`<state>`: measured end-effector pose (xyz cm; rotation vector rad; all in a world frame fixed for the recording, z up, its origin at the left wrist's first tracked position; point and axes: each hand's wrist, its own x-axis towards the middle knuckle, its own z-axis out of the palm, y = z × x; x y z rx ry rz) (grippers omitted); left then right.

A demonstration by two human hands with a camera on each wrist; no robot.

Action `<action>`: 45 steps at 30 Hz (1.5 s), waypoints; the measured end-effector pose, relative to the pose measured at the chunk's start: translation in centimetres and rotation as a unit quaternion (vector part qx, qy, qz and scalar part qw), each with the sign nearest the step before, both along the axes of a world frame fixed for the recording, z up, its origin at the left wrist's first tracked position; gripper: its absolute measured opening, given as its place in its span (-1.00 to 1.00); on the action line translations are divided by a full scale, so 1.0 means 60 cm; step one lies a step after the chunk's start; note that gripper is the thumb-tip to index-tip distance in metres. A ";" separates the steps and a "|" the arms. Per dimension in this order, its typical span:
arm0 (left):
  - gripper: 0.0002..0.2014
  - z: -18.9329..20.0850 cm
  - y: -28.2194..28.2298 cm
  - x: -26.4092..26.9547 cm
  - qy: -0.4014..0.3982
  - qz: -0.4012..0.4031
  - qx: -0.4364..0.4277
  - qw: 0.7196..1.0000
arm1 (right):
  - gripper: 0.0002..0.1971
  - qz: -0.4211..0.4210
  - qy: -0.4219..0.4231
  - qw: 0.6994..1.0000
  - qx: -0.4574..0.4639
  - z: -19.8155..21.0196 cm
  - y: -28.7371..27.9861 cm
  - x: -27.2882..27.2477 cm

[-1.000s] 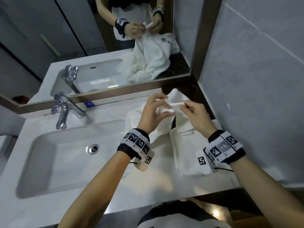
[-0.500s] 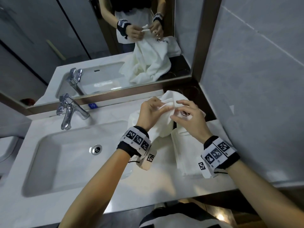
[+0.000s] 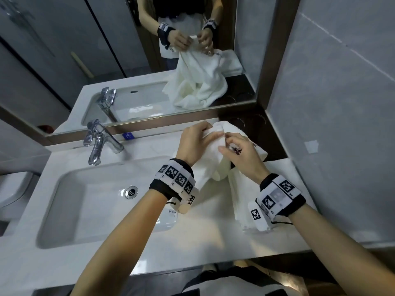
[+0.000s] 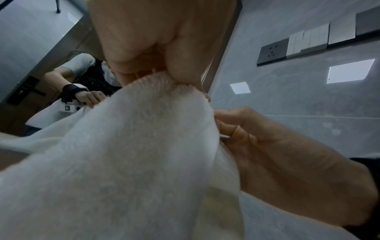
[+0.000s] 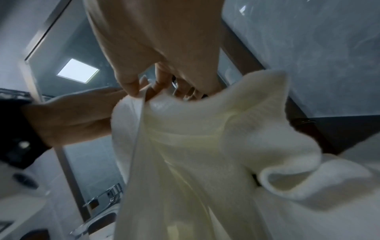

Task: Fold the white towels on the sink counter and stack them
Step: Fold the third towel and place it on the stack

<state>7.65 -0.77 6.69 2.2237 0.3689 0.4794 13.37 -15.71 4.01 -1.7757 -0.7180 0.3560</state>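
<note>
A crumpled white towel point(image 3: 215, 159) hangs lifted above the right side of the sink counter point(image 3: 205, 231). My left hand point(image 3: 197, 142) pinches its top edge, and the left wrist view shows the cloth point(image 4: 127, 162) bunched under my thumb and fingers. Right beside it, my right hand point(image 3: 239, 154) pinches the same hem; the right wrist view shows the towel point(image 5: 205, 154) draped down from those fingers. Beneath my right wrist a folded white towel point(image 3: 241, 199) lies flat on the counter. Dark embroidery on the held towel shows by my right fingers.
The basin point(image 3: 89, 206) with its drain fills the counter's left half, and a chrome faucet point(image 3: 100, 144) stands behind it. A framed mirror point(image 3: 149, 60) runs along the back. A grey tiled wall point(image 3: 331, 103) closes the right side.
Both hands have drawn closer together on the towel's top edge and gathered more cloth. The embroidered part has come up beside my right hand.
</note>
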 end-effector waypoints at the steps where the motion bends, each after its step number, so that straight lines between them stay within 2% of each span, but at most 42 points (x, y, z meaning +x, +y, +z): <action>1: -0.76 0.008 0.003 0.001 -0.001 0.000 0.026 1.000 | -0.83 0.019 -0.001 1.000 0.000 0.004 0.005 -0.003; 4: -0.73 0.042 0.012 0.010 -0.015 0.002 0.111 0.994 | -0.79 0.068 -0.006 0.997 -0.037 0.013 0.022 -0.015; 7: -0.69 0.087 0.022 0.028 -0.057 0.005 0.141 0.988 | -0.69 0.031 -0.015 0.998 -0.048 0.024 0.039 -0.009; 11: -0.69 0.132 0.057 0.045 -0.108 0.059 0.111 0.986 | -0.63 -0.016 -0.054 0.994 -0.091 0.017 0.046 0.025; 14: -0.68 0.144 0.091 0.041 -0.147 0.109 0.055 0.982 | -0.69 -0.003 -0.012 0.994 -0.105 -0.005 0.024 0.057; 17: -0.68 0.141 0.124 0.033 -0.169 0.141 0.018 0.975 | -0.68 0.054 0.042 0.989 -0.131 -0.030 0.000 0.086; 20: -0.73 0.125 0.155 0.023 -0.152 0.159 -0.002 0.976 | -0.81 0.068 0.045 0.987 -0.138 -0.055 -0.014 0.107; 24: -0.74 0.100 0.188 0.008 -0.114 0.183 -0.010 0.976 | -0.80 0.079 0.061 0.985 -0.139 -0.079 -0.009 0.113; 28: -0.69 0.084 0.207 -0.005 -0.100 0.167 -0.057 0.979 | -0.62 0.099 0.105 0.975 -0.166 -0.103 0.005 0.101; 31: -0.75 0.074 0.226 -0.021 -0.093 0.156 -0.087 0.979 | -0.75 0.121 0.153 0.969 -0.149 -0.104 0.017 0.093; 32: -0.77 0.073 0.232 -0.027 -0.093 0.155 -0.095 0.979 | -0.75 0.127 0.153 0.968 -0.155 -0.103 0.023 0.092; 35: -0.82 0.077 0.242 -0.040 -0.099 0.145 -0.113 0.978 | -0.48 0.164 0.112 0.957 -0.211 -0.109 0.049 0.078; 38: -0.79 0.092 0.248 -0.047 -0.115 0.156 -0.079 0.978 | -0.50 0.215 0.077 0.939 -0.257 -0.125 0.065 0.066; 40: -0.77 0.105 0.262 -0.056 -0.115 0.181 -0.065 0.975 | -0.50 0.200 0.079 0.948 -0.234 -0.126 0.068 0.072; 42: -0.75 0.117 0.288 -0.070 -0.101 0.226 -0.035 0.968 | -0.50 0.161 0.108 0.966 -0.171 -0.112 0.066 0.089; 45: -0.65 0.125 0.326 -0.089 -0.090 0.286 0.016 0.954 | -0.75 0.099 0.113 0.986 -0.074 -0.053 0.060 0.133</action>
